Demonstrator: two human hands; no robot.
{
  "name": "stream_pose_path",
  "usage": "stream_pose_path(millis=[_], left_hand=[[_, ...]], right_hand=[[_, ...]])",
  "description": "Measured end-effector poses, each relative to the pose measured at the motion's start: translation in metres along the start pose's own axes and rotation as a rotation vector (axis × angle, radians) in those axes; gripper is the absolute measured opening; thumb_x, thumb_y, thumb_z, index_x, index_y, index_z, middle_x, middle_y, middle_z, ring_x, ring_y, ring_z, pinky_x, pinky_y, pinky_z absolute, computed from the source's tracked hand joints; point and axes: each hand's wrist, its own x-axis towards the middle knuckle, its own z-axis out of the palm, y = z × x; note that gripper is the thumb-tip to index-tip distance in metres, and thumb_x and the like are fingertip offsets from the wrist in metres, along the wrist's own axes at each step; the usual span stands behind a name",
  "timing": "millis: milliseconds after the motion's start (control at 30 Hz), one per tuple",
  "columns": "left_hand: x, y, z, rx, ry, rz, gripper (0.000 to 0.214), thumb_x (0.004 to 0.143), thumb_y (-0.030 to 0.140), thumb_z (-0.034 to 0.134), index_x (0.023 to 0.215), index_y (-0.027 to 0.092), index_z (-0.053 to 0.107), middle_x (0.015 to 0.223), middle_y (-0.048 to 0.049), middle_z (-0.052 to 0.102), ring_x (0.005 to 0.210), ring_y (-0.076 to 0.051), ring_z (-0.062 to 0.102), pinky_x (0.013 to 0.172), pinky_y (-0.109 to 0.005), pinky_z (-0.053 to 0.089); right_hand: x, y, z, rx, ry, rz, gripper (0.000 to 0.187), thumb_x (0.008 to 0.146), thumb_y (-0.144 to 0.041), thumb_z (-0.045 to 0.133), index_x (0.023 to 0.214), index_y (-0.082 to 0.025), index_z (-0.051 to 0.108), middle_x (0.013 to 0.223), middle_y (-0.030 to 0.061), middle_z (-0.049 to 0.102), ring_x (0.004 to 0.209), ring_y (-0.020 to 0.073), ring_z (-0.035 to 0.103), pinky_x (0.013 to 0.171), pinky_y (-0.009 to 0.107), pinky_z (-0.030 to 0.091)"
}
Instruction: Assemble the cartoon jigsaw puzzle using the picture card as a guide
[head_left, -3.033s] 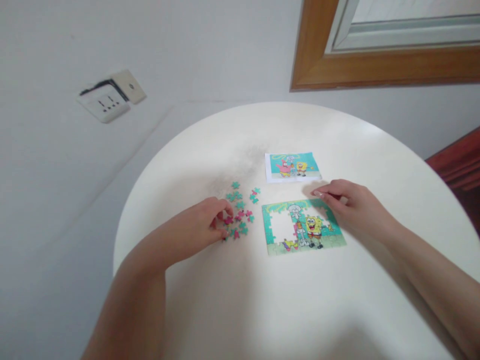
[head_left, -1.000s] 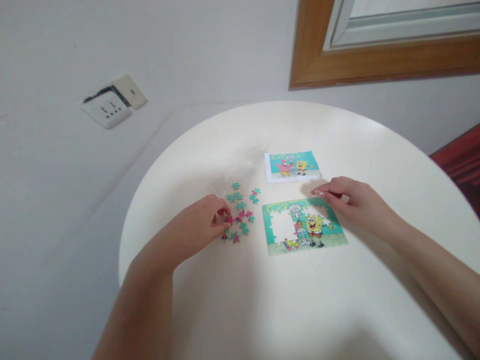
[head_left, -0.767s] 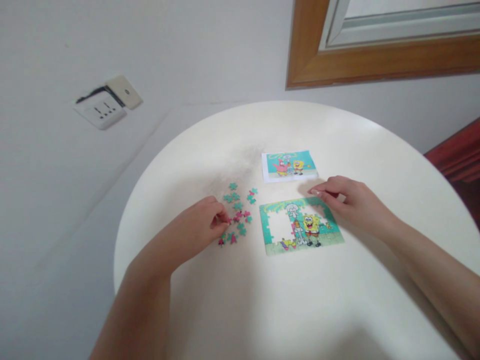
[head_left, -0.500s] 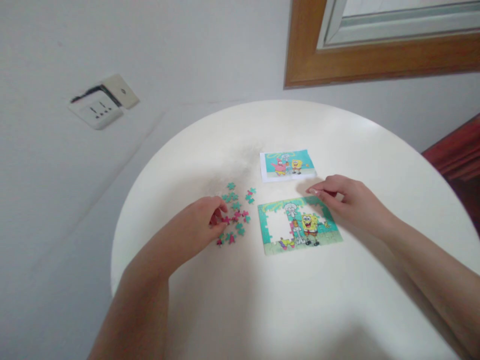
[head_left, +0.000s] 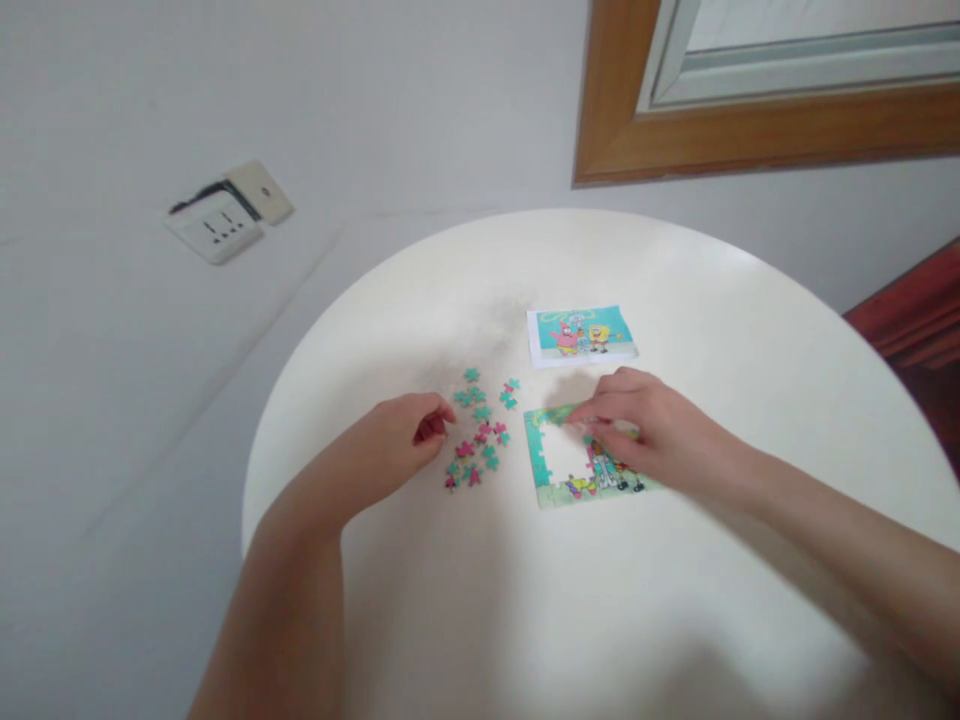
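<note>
My left hand (head_left: 401, 440) hovers just left of several loose teal and pink puzzle pieces (head_left: 480, 440). Its fingers are curled into a pinch, with what looks like a small pink piece between the fingertips. My right hand (head_left: 637, 432) lies flat on the partly assembled cartoon puzzle (head_left: 555, 465), fingers stretched to the left and covering the puzzle's right half. Its fingertips rest at the top edge of the white gap in the puzzle. A small reference picture (head_left: 581, 335) of the same cartoon lies just beyond the puzzle.
Everything sits on a round white table (head_left: 675, 600) near a white wall. A wall socket (head_left: 221, 215) is at the left, a wooden window frame (head_left: 750, 130) at the upper right, and dark red furniture (head_left: 915, 310) at the far right.
My right hand slid left from the puzzle's top right corner onto the puzzle's middle. My left hand drew back a little from the loose pieces with its fingers pinched.
</note>
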Motion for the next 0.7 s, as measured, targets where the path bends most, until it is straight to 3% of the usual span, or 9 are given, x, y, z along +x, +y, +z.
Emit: stream_pose_path(millis=[167, 333, 700], left_hand=[[0.001, -0.008, 0.002, -0.083, -0.014, -0.011, 0.021, 0.076, 0.024, 0.051, 0.092, 0.019, 0.064, 0.083, -0.0013, 0.068, 0.075, -0.018, 0.064, 0.07, -0.028, 0.049], [0.002, -0.009, 0.003, -0.097, -0.001, 0.009, 0.021, 0.073, 0.018, 0.05, 0.088, 0.018, 0.065, 0.079, -0.0003, 0.067, 0.072, -0.016, 0.063, 0.068, -0.027, 0.047], [0.004, -0.009, 0.005, -0.009, 0.025, 0.017, 0.018, 0.072, 0.01, 0.049, 0.079, 0.018, 0.064, 0.075, -0.0001, 0.066, 0.068, -0.015, 0.06, 0.065, -0.025, 0.042]], right_hand=[[0.039, -0.035, 0.026, -0.055, -0.122, -0.136, 0.019, 0.09, -0.024, 0.06, 0.103, -0.023, 0.074, 0.095, 0.0076, 0.064, 0.092, 0.0211, 0.053, 0.084, 0.035, 0.037], [0.073, -0.048, 0.044, -0.137, -0.178, -0.177, 0.024, 0.089, -0.029, 0.062, 0.11, -0.022, 0.072, 0.102, 0.0098, 0.061, 0.096, 0.0232, 0.05, 0.082, 0.035, 0.035], [0.087, -0.051, 0.055, -0.199, -0.247, -0.147, 0.015, 0.087, -0.025, 0.065, 0.098, -0.025, 0.074, 0.1, 0.0074, 0.061, 0.1, 0.0231, 0.049, 0.08, 0.034, 0.033]])
